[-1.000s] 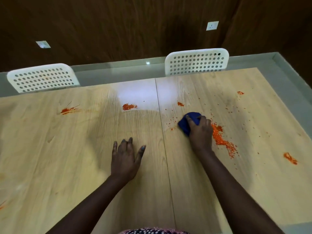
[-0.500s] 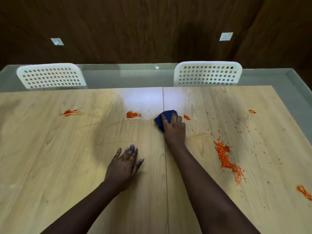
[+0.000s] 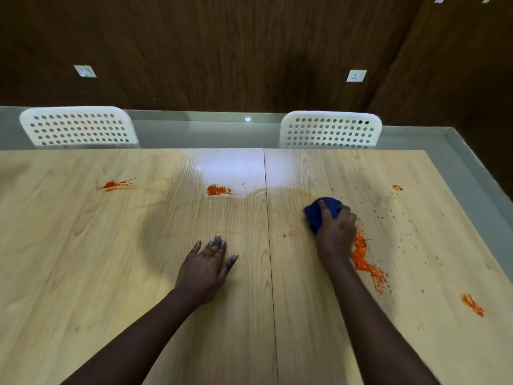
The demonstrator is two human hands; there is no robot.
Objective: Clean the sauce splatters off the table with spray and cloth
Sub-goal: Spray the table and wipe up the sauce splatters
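Note:
My right hand (image 3: 337, 234) grips a bunched blue cloth (image 3: 316, 215) and presses it on the light wooden table (image 3: 83, 259), right of the centre seam. A long red sauce streak (image 3: 363, 259) lies just right of that hand. Other red splatters sit at the far middle (image 3: 218, 189), far left (image 3: 115, 185), far right (image 3: 397, 187) and near right (image 3: 473, 304). Small red specks scatter over the right half. My left hand (image 3: 206, 266) rests flat on the table, fingers spread, holding nothing. No spray bottle is in view.
Two white perforated chair backs stand behind the far table edge, one at the left (image 3: 79, 126) and one at the right (image 3: 330, 130). A grey floor strip and dark wooden wall lie beyond. The table's right edge (image 3: 469, 218) runs diagonally.
My right hand swept the cloth left to the centre seam, then back right next to the long streak. The small spot by the seam is gone. My left hand stayed put.

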